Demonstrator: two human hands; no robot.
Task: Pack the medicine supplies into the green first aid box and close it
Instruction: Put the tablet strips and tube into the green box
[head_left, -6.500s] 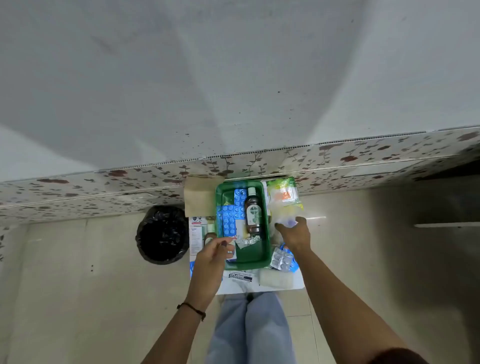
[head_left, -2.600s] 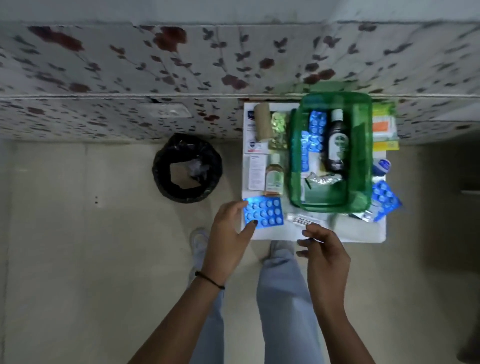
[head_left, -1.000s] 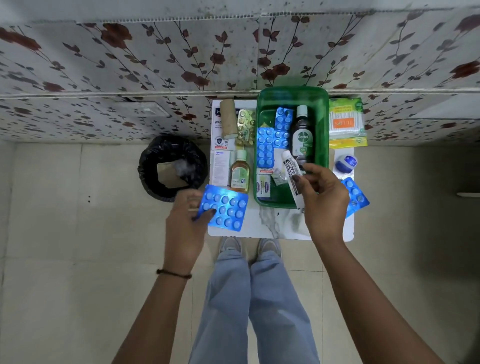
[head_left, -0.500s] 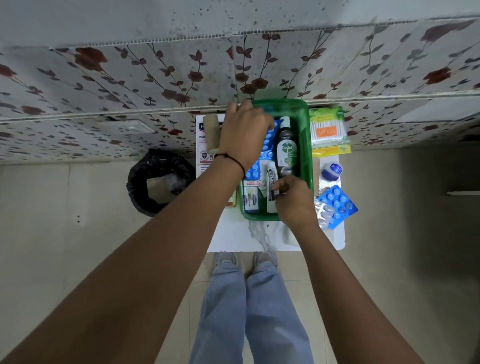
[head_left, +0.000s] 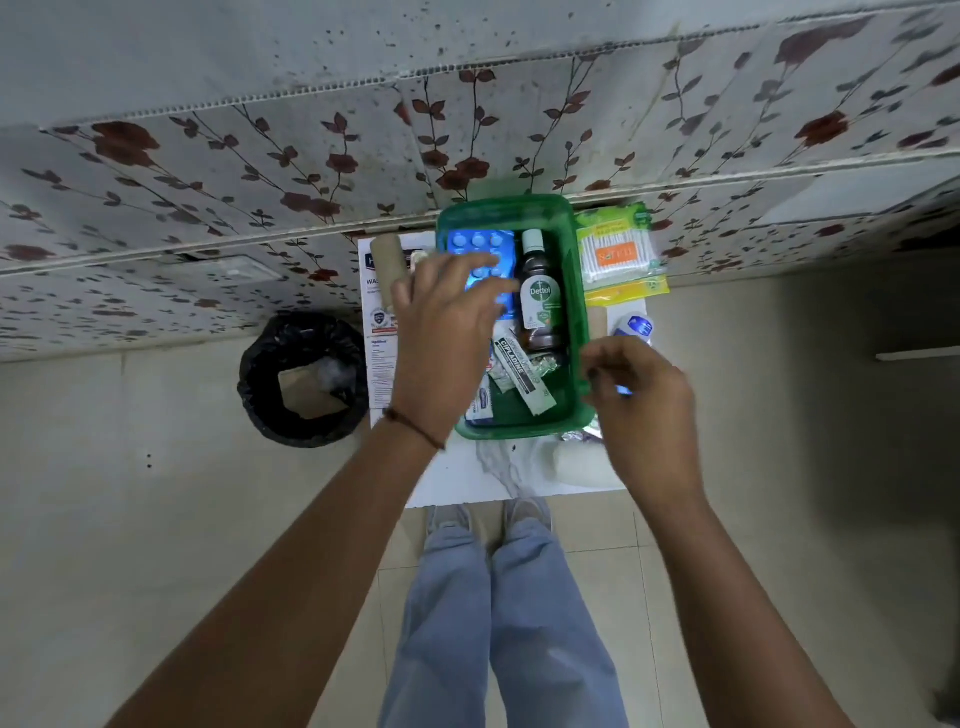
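Note:
The open green first aid box (head_left: 581, 291) stands on a small white table (head_left: 457, 480). It holds blue blister packs (head_left: 478, 243), a brown Dettol bottle (head_left: 540, 299) and a white Cipladine tube (head_left: 519, 375). My left hand (head_left: 447, 327) hovers over the box's left half, fingers spread above the blue packs, holding nothing. My right hand (head_left: 641, 410) is just right of the box, fingers curled over a blue blister pack (head_left: 625, 391) on the table. Only a sliver of that pack shows, so the grip is unclear.
A cotton-bud packet (head_left: 618, 254) and a small blue-lidded jar (head_left: 636, 327) lie right of the box. A brown roll (head_left: 389, 265) and white leaflets (head_left: 380, 358) lie to its left. A white pad (head_left: 574, 467) sits at the table's front. A black bin (head_left: 304, 379) stands on the floor, left.
My left hand has laid its blue blister pack in the box and drawn back. My right hand has left the tube in the box and moved right, over the blister pack on the table.

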